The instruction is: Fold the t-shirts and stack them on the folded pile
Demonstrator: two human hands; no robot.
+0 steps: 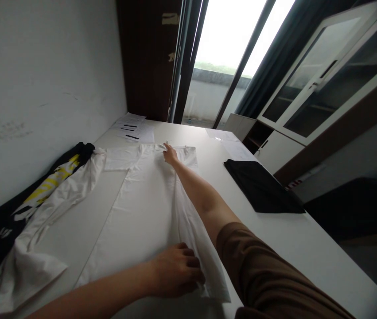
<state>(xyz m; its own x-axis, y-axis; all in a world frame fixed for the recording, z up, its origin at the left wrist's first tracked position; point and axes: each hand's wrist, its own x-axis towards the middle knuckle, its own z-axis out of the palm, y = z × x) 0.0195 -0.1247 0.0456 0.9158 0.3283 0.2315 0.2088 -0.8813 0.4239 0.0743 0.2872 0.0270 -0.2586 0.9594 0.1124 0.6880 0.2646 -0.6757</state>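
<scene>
A white T-shirt [145, 204] lies spread on the white table, its near end toward me and one sleeve reaching out to the left. Its right side is folded over in a long strip. My right hand [170, 154] is stretched to the far end and pinches the cloth near the shoulder. Close to me, my left hand [178, 272] has its fingers curled down on the shirt's lower end, closed on the fabric by the folded strip; its fingertips are partly hidden.
Along the wall on the left lie a crumpled white garment [38, 252] and a black garment with yellow print [55, 177]. A folded black cloth [261, 186] rests on the table's [241, 248] right side. Paper sheets [131, 128] lie at the far end. A glass-door cabinet [321, 75] stands beyond.
</scene>
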